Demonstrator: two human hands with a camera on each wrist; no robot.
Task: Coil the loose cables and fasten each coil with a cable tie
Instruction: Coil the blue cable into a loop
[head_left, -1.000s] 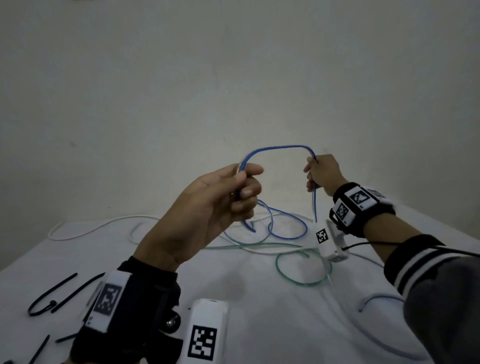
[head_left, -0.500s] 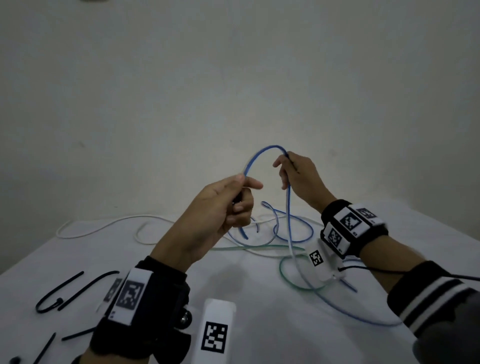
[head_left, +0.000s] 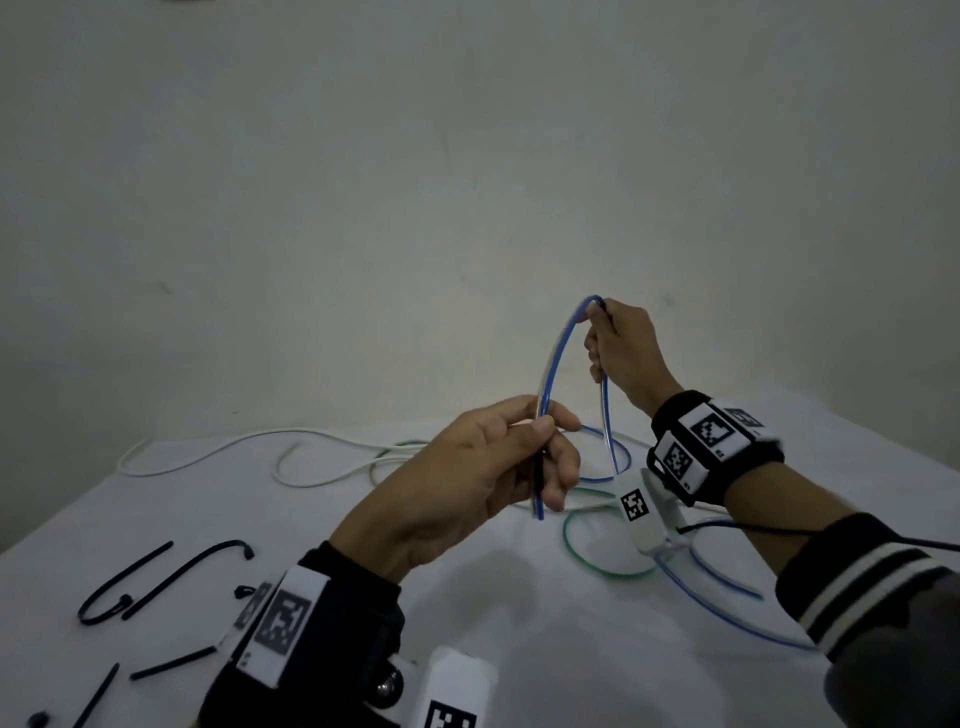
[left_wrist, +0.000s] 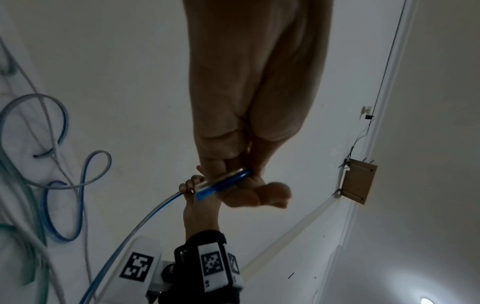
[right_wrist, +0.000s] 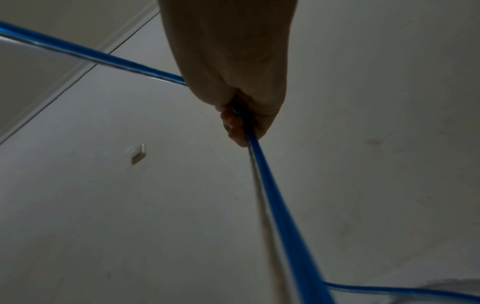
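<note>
A blue cable (head_left: 553, 358) arches in the air between both hands above the white table (head_left: 322, 582). My left hand (head_left: 540, 441) pinches it near its cut end, which pokes out below the fingers; the left wrist view shows that blue cable end (left_wrist: 223, 184) between thumb and fingers (left_wrist: 259, 193). My right hand (head_left: 605, 332) grips the top of the arch, higher and to the right. In the right wrist view the blue cable (right_wrist: 275, 201) runs out of my closed right hand (right_wrist: 239, 121). The rest trails down over the table to the right (head_left: 727, 618).
A white cable (head_left: 234, 447) and a green cable (head_left: 587, 566) lie loose across the table's far half, tangled with blue loops (head_left: 618, 462). Several black cable ties (head_left: 171, 577) lie at the front left. A pale wall stands behind.
My right hand has swung in toward the left hand and lifted, narrowing the wide blue loop into a tall, tight arch. The left hand keeps its pinch and has shifted slightly right.
</note>
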